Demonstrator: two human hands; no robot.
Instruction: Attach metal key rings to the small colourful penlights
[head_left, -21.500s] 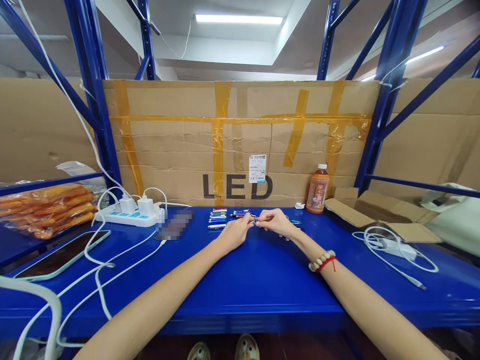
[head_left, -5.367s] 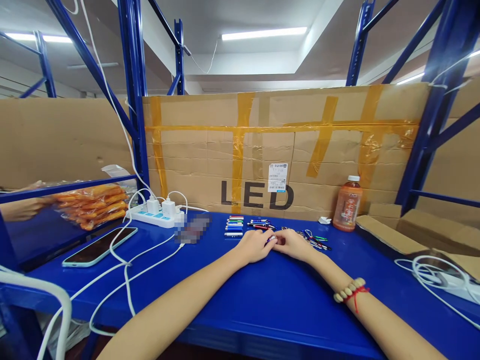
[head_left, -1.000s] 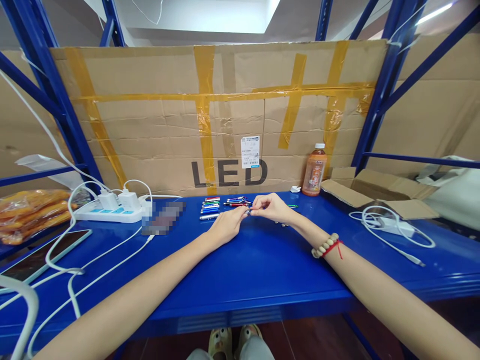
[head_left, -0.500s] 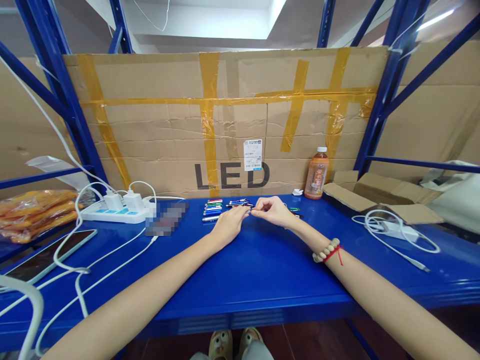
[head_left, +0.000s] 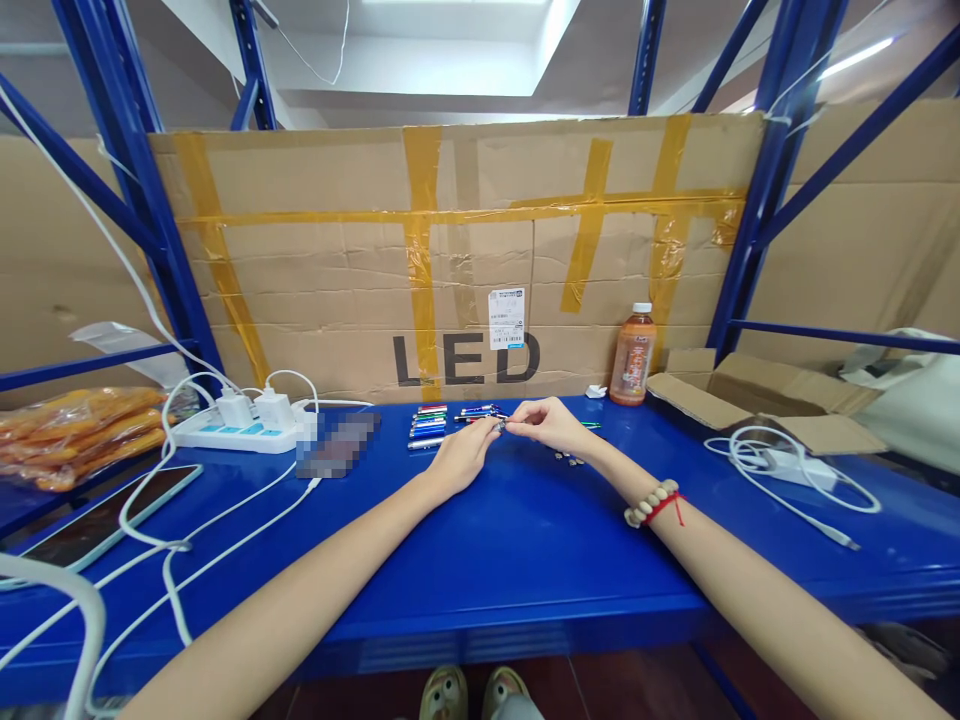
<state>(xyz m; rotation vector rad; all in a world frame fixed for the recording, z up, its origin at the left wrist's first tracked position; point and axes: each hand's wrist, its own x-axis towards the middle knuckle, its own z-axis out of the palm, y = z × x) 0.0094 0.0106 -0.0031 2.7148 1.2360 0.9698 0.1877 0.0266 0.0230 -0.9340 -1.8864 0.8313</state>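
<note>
My left hand (head_left: 466, 455) and my right hand (head_left: 550, 424) meet over the blue shelf top (head_left: 525, 540), fingertips pinched together on one small pen-like stick (head_left: 498, 426). A neat row of coloured sticks (head_left: 428, 425) lies just behind my left hand. More loose sticks (head_left: 480, 411) lie beyond the fingertips. Tiny small parts (head_left: 569, 459) sit on the blue surface beside my right wrist, which wears a bead bracelet with a red string (head_left: 651, 503).
An orange drink bottle (head_left: 631, 355) stands against the taped "LED" cardboard (head_left: 465, 260). A white power strip with chargers (head_left: 240, 425), cables and a phone (head_left: 105, 515) lie left. An open cardboard box (head_left: 757, 405) and a coiled white charger (head_left: 787, 465) lie right. Orange packets (head_left: 75, 435) sit far left.
The view has tipped slightly upward over the last second. Both hands stay pinched together at the same spot on the shelf, with only small finger movement.
</note>
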